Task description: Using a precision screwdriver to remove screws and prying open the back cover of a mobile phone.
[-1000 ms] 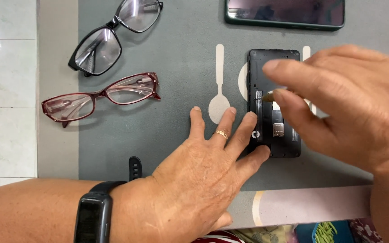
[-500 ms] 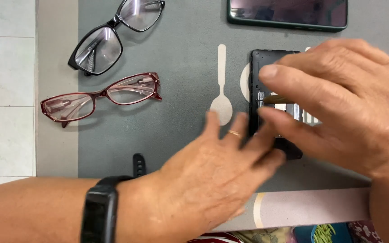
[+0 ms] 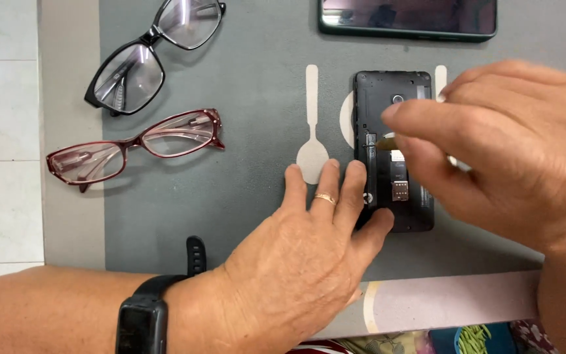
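Note:
A black phone [image 3: 394, 88] with its back cover off lies face down on a grey mat [image 3: 257, 78]. My left hand [image 3: 296, 262] lies flat at the phone's lower left. Its fingertips press on that edge and the index finger curls round the bottom corner. It wears a ring and a black wristband [image 3: 140, 321]. My right hand [image 3: 506, 151] hovers over the phone's right side. Thumb and forefinger pinch a small yellowish piece [image 3: 385, 141] just above the phone's open middle. The hand hides the phone's right edge.
Black-framed glasses [image 3: 145, 59] and red-framed glasses [image 3: 132, 147] lie on the mat at the left. A second dark phone [image 3: 407, 16] lies screen up at the top edge. A white spoon shape [image 3: 312, 144] is printed beside the open phone. White tiles border the left.
My left hand slid right onto the phone, then drew its fingers together at the lower left edge. My right hand shifted right, uncovering more of the phone's inside.

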